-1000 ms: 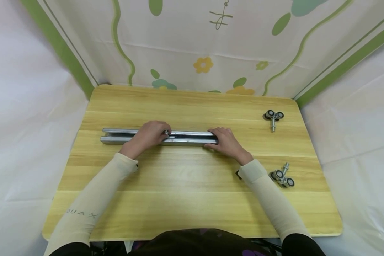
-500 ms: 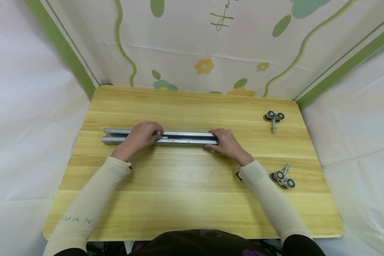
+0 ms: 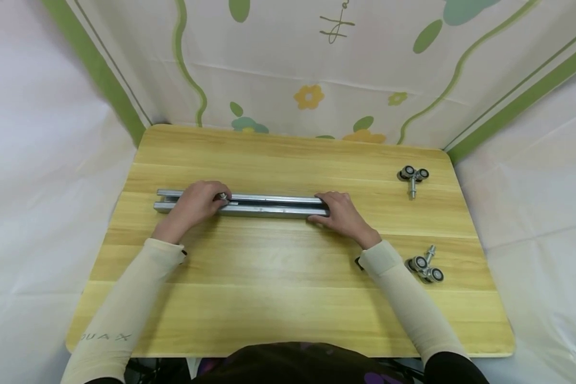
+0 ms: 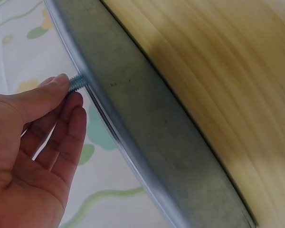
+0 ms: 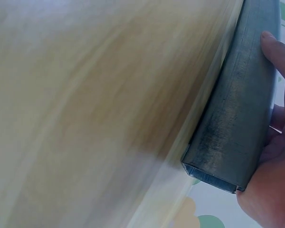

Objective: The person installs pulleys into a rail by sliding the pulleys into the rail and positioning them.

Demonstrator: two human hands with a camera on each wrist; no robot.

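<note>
A grey metal channel rail (image 3: 269,210) lies lengthwise on the wooden table, its slot facing up. My left hand (image 3: 194,205) is over the rail's left part and pinches a threaded bolt (image 4: 78,82) between thumb and fingers. That bolt sticks up out of the slot; whatever it joins inside the rail is hidden. At the rail's right end, my right hand (image 3: 343,216) grips it, thumb on the near side and fingers over the far side. In the right wrist view, the hollow end of the rail (image 5: 232,109) shows beside the palm.
Two twin-wheeled roller trolleys with bolts lie on the table's right side, one trolley (image 3: 409,171) toward the back and another trolley (image 3: 418,263) nearer the front. A patterned white cloth (image 3: 269,53) hangs behind the wooden table (image 3: 278,298).
My left hand has slid leftward along the rail, carrying the bolt with it. The right hand keeps its grip at the right end, and the rail stays nearly in place.
</note>
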